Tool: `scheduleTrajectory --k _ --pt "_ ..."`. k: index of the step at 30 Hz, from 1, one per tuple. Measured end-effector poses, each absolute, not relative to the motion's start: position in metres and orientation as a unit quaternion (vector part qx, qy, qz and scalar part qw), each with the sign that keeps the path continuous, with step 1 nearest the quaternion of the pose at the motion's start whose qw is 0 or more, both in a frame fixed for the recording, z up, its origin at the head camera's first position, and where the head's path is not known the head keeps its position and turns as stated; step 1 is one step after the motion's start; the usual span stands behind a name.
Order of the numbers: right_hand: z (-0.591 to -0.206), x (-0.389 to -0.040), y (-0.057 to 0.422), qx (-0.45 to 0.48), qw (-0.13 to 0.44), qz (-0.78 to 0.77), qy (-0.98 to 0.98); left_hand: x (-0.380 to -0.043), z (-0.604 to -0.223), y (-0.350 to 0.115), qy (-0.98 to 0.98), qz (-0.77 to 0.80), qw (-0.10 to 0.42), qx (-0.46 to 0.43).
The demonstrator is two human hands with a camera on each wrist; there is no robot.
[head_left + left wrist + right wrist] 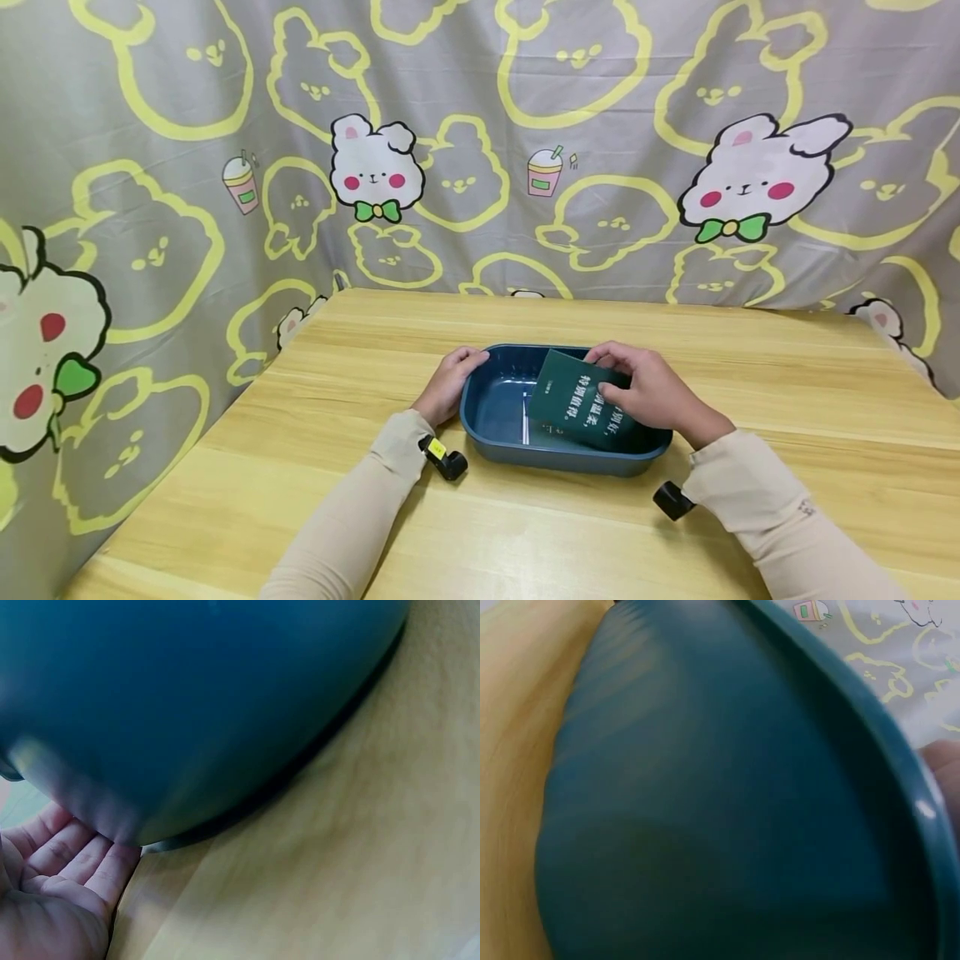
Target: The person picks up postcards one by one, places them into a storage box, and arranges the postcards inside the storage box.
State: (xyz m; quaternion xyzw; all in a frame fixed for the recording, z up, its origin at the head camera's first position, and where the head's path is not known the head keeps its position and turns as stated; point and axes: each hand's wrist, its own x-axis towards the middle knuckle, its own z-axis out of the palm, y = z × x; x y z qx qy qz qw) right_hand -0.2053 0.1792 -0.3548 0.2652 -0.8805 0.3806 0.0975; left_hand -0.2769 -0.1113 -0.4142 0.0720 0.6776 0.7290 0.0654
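Note:
A dark blue-green oblong basin stands on the table. My right hand pinches a dark green booklet with white printed characters, thumb on its front and fingers at its far edge. Tilted, the booklet lies partly inside the basin, its lower edge hidden behind the near wall. At the basin's left end my left hand holds the rim, the thumb near the top. In the left wrist view, the fingers touch the outer wall. The right wrist view shows mostly the basin's outer wall, with little of the right hand.
Inside the basin, a thin white strip shows left of the booklet. The wooden table extends around the basin. Behind and to the left hangs a grey curtain with cartoon prints. Each wrist wears a small black camera.

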Motion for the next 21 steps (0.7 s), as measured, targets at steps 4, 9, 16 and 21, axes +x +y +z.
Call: scheduleTrajectory --k 4,9,16,21 --pt "-0.355 -0.205 0.178 0.273 0.072 0.362 -0.888 -0.277 -0.414 -0.111 0.677 0.730 0.064 0.070" --pt "-0.357 -0.206 0.178 0.284 0.075 0.321 -0.900 -0.276 -0.413 -0.111 0.674 0.732 0.065 0.071" --pt "-0.361 -0.206 0.174 0.296 0.059 0.227 -0.926 -0.276 -0.413 -0.111 0.672 0.734 0.066 0.067" --pt "-0.361 -0.205 0.168 0.310 0.055 0.171 -0.933 -0.277 -0.413 -0.111 0.671 0.735 0.066 0.066"
